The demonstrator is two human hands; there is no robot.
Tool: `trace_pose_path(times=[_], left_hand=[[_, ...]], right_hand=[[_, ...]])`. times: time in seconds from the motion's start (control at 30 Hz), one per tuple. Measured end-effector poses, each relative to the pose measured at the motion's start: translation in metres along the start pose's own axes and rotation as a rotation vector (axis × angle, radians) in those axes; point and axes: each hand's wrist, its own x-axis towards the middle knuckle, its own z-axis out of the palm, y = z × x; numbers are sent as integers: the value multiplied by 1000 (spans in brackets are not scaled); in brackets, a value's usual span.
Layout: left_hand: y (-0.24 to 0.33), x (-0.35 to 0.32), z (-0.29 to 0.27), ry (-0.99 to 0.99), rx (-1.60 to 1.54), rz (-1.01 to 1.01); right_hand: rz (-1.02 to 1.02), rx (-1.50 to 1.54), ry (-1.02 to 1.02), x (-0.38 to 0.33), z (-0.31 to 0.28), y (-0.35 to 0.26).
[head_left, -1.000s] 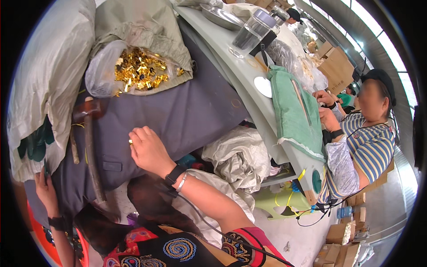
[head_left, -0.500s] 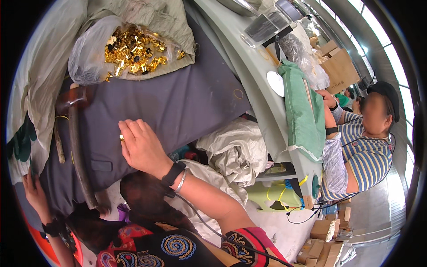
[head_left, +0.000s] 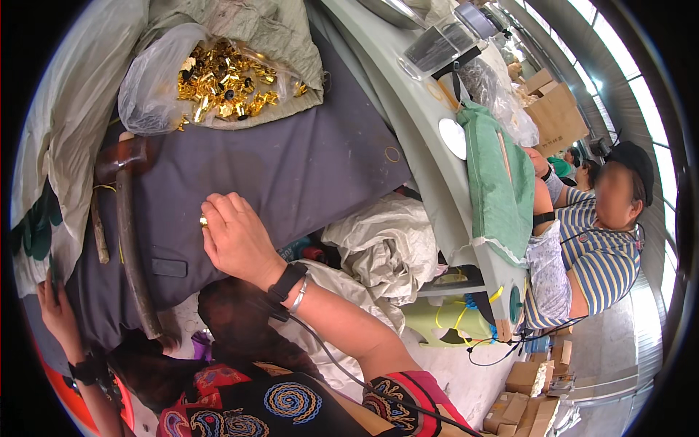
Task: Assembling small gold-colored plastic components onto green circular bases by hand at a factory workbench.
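While pressing on the grey cloth (head_left: 291, 167), the right hand (head_left: 237, 240) pinches a small gold piece (head_left: 204, 221) (left hand (head_left: 58, 306) grips the cloth's edge, steadying it)

Bright daylight from right windows (head_left: 619, 80), strong fisheye edge warp.

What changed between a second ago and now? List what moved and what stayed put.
The right hand drew back from the middle of the grey cloth toward the person, and the small gold piece at its fingertips came along. The left hand stays at the cloth's left edge. The bag of gold pieces and the wooden hammer lie as before.
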Motion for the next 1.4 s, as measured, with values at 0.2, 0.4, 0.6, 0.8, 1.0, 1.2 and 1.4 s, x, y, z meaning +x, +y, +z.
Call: trace_pose_path(times=[0.2, 0.4, 0.6, 0.8, 1.0, 1.2, 1.4], left_hand=[[5, 1, -1, -22, -7, -15], [-1, -1, 1, -33, -30, -42], [7, -1, -1, -23, -16, -5], [22, 7, 6, -11, -50, 25], [45, -4, -47, 108, 117, 66], [108, 15, -27, -17, 11, -66], [73, -1, -39, 184, -84, 9]], right_hand=[[4, 4, 19, 1, 0, -1], [-7, 11, 15, -1, 0, 0], [-9, 3, 15, -2, -1, 0], [2, -24, 18, -4, -9, 4], [-187, -17, 44, 12, 22, -10], [-208, -172, 119, -30, 1, 65], [-260, -188, -7, -3, 3, -5]])
